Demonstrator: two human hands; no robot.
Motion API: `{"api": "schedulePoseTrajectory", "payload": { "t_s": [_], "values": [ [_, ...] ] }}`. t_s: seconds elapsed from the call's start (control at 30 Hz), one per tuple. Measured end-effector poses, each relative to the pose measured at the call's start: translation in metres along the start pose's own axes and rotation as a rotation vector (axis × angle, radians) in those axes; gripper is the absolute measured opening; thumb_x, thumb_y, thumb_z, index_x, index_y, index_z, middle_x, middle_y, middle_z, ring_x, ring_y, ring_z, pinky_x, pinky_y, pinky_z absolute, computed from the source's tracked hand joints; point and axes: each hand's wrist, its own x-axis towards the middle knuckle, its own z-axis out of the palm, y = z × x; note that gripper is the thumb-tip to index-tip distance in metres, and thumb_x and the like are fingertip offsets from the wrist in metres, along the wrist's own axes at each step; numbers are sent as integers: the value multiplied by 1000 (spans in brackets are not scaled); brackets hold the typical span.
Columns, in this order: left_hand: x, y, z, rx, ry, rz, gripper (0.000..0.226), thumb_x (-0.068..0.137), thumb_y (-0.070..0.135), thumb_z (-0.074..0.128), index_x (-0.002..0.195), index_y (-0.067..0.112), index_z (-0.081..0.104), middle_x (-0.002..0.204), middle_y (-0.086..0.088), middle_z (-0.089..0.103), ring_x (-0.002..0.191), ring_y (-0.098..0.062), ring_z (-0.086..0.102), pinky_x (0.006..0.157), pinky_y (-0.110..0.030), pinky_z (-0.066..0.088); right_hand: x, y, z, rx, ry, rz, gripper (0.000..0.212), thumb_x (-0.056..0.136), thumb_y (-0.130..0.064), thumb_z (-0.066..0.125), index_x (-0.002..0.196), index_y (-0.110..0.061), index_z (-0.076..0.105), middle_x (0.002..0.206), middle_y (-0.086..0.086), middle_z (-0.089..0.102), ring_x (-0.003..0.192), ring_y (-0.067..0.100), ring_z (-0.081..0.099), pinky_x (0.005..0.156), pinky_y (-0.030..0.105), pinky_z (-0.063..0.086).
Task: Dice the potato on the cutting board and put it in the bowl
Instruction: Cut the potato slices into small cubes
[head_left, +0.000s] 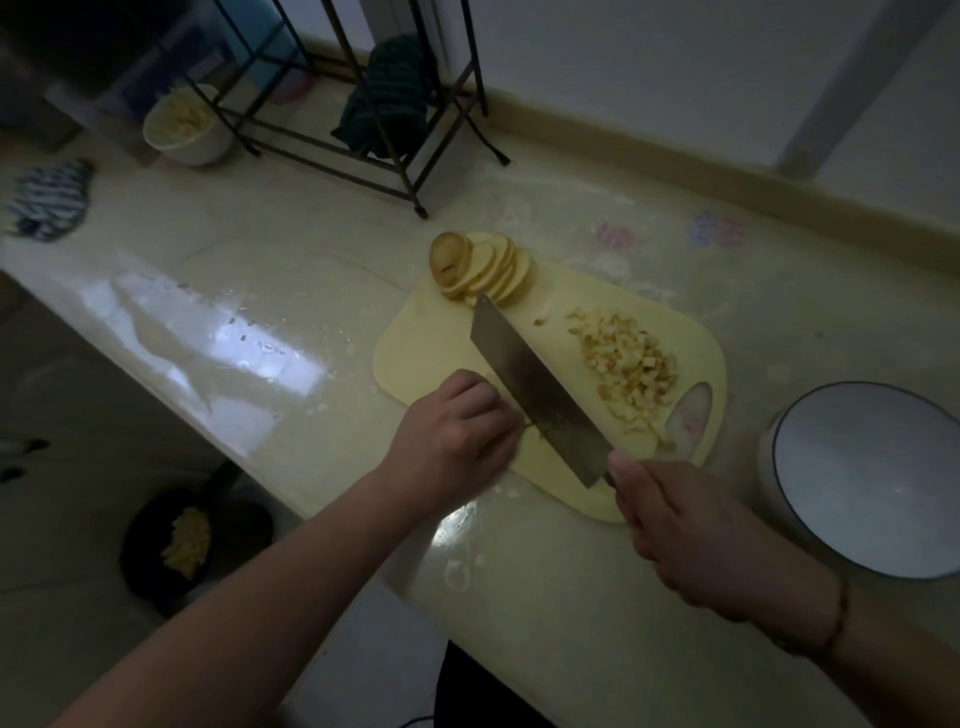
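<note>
Clearly the dicing is mid-way: the potato exists in two states on the yellow cutting board (415, 332). At the board's far end a fan of potato slices (493, 270) leans against a skin-on end piece, uncut into cubes; along the right side lies a heap of diced potato (628, 369), running toward the board's handle hole. Between them the cleaver (535, 395) crosses the board diagonally, its tip just beside the nearest slices and its heel toward the person.

The right hand (691, 535) grasps the cleaver's handle, fingers wrapped round it, thumb up near the blade's heel. The left hand (457, 436) rests on the near-left part of the board with fingers curled down beside the blade; something may be held beneath it for cutting, but the hand and blade hide that spot, so I cannot tell.

The white bowl (810, 431) with a dark rim sits to the right of the board, apart from it, and appears to hold no potato yet. My judgement: the step in hand is cutting, and next the remaining slices need to be brought under the blade, stacked and crosscut, before the heap is scraped into the bowl.

Farther off stand a black wire rack (415, 171), a second bowl (187, 130) with pale contents, and a striped cloth (49, 202).
</note>
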Motion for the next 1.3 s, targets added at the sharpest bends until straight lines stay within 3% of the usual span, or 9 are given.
{"api": "schedulePoseTrajectory", "payload": {
  "t_s": [0.13,0.47,0.57,0.7,0.93,1.07,1.13,1.3],
  "values": [
    [-2,-1,-3,-19,16,28,9,91,10,70,89,2,76,88,-12,68,84,-32,64,69,-38,53,-10,-4,6,-93,73,-52,57,90,-59,25,63,-15,48,54,3,49,53,12,50,58,30,39],
    [-7,0,-1,3,22,19,8,89,7,72,92,0,76,91,-14,70,84,-34,65,71,-40,54,-21,-1,9,-130,82,-81,59,84,-66,20,62,-17,45,58,-4,51,60,11,49,60,25,37],
    [-8,-1,0,2,30,10,9,90,8,72,94,2,77,91,-12,69,85,-33,65,70,-40,54,-29,4,8,-149,82,-80,57,82,-66,19,60,-21,45,62,-15,55,60,8,50,61,23,37],
    [-8,-1,-1,-11,40,25,11,88,7,73,97,4,78,88,-9,70,81,-32,65,69,-37,55,-32,0,9,-208,62,-42,57,82,-66,15,63,-23,47,55,-4,48,62,6,51,61,20,38],
    [-6,-3,-2,-9,20,30,8,88,7,73,93,7,78,87,-6,71,74,-30,63,64,-37,53,-5,-2,9,-153,46,-35,56,87,-63,20,64,-19,48,53,-6,45,50,6,43,53,23,33],
    [-7,-4,-2,-14,-10,36,7,89,9,73,92,6,78,86,-7,70,75,-28,62,64,-36,53,-2,5,-2,40,-26,67,62,88,-64,24,71,-9,49,49,-7,39,37,5,38,37,13,28],
    [-7,-4,-2,-22,-3,24,7,90,10,73,92,6,78,87,-6,70,77,-28,63,65,-37,53,-3,5,0,30,-36,50,61,89,-64,24,69,-11,47,49,-6,38,37,5,37,37,13,27],
    [-9,-3,-4,-18,22,55,7,90,6,72,88,0,75,91,-14,69,83,-33,64,71,-37,54,-12,-2,3,-60,-1,-47,60,89,-62,24,65,-12,46,55,1,44,48,9,40,56,33,37]
  ]
}}
